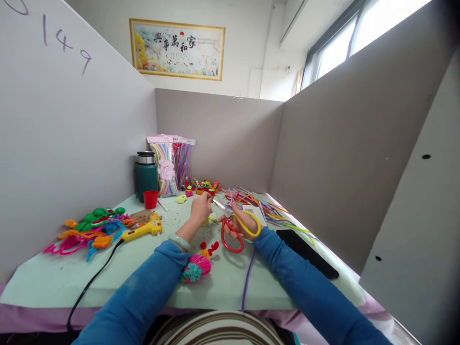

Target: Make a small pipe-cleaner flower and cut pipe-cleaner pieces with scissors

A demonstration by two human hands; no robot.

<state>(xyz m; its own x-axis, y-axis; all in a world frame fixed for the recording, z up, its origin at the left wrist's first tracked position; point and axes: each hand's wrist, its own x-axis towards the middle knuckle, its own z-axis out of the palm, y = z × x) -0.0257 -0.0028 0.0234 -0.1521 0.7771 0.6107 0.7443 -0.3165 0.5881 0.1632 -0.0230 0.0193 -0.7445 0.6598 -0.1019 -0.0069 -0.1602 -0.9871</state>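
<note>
Over the middle of the table, my right hand (240,224) grips a pair of scissors (233,245) with one red and one yellow handle loop. Their metal blades point up and left, with the tips close to the fingers of my left hand (201,210). That hand is pinched closed; whatever sits between its fingertips is too small to make out. A purple pipe cleaner (247,282) hangs below my right wrist toward the table's front edge. Just under my left hand lies a pink and teal fuzzy ball (197,268), beside small red and orange pieces (208,249).
At left are a yellow glue gun (142,232) with a black cord, fuzzy coloured pieces (97,227), a red cup (151,199) and a green bottle (146,177). Bagged pipe cleaners (167,165) stand behind. Loose pipe cleaners (269,208) and a black phone-like slab (307,253) lie right.
</note>
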